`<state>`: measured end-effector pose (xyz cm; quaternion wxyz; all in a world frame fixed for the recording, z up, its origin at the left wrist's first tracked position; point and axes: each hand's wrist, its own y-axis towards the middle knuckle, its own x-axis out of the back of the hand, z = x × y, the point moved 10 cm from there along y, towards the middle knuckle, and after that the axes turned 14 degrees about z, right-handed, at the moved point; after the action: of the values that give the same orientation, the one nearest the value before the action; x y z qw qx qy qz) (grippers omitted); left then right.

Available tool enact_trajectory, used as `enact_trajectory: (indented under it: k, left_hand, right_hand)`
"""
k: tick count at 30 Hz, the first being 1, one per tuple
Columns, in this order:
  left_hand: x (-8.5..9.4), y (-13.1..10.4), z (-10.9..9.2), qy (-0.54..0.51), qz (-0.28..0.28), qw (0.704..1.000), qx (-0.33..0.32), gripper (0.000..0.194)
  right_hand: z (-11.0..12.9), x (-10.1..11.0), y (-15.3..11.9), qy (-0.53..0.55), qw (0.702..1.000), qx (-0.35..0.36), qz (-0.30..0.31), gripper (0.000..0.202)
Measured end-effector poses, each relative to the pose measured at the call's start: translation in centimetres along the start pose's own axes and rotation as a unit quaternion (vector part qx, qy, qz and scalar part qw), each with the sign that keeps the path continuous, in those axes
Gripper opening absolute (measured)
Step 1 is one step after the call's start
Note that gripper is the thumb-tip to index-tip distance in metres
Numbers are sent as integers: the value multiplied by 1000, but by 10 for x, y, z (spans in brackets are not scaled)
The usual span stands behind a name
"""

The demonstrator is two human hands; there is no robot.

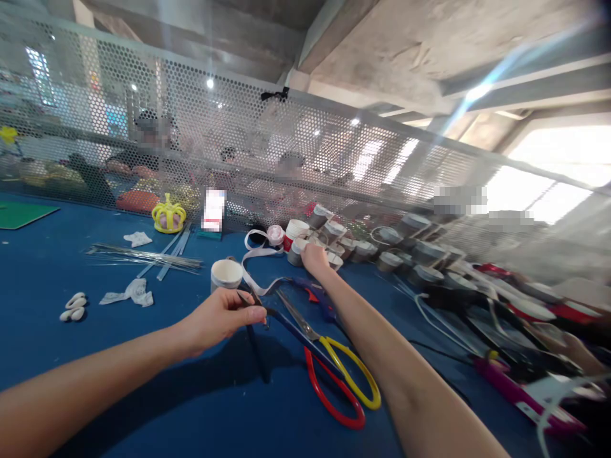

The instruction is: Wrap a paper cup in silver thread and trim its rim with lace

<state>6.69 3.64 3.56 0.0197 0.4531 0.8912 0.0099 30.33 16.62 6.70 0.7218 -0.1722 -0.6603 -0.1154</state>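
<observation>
My left hand [224, 321] is closed on dark-jawed pliers [254, 302] with long blue handles, the thumb and fingers pinching near the jaws. Just behind that hand stands a white-rimmed cup [226, 273]. My right hand [317, 257] is at a pile of small grey-white cups [363, 249], beside one pale cup [296, 252]; its fingertips are hidden, so its grip cannot be made out. Scissors [353, 375] with one red and one yellow handle lie between my forearms. A white ribbon [252, 254] curls behind the hands.
At the left are thin metal wires [147, 254], white scraps [138, 292], a yellow crown-shaped piece [168, 215] and a green mat [23, 215]. A blue glue gun [322, 299] lies by my right wrist. A perforated screen [229, 152] runs behind, with people beyond it.
</observation>
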Motion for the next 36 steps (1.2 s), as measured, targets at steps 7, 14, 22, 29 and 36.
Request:
enact_trajectory:
  k: [7, 14, 22, 29, 36]
  left_hand:
    - [-1, -1, -1, 9, 2, 1000, 6, 41]
    - [2, -2, -6, 22, 1, 1000, 2, 42]
    - [-5, -9, -24, 26, 25, 999, 8, 38]
    - [11, -16, -47, 22, -40, 998, -46, 18]
    - [9, -17, -52, 95, -46, 993, -55, 19]
  right_hand:
    - [10, 6, -18, 102, 993, 44, 36, 32]
    - [67, -29, -140, 250, 888, 277, 269, 58]
    - [102, -49, -257, 445, 624, 459, 450, 55]
    - [73, -10, -230, 393, 815, 392, 167, 38]
    - [56, -1, -220, 286, 894, 345, 24, 31]
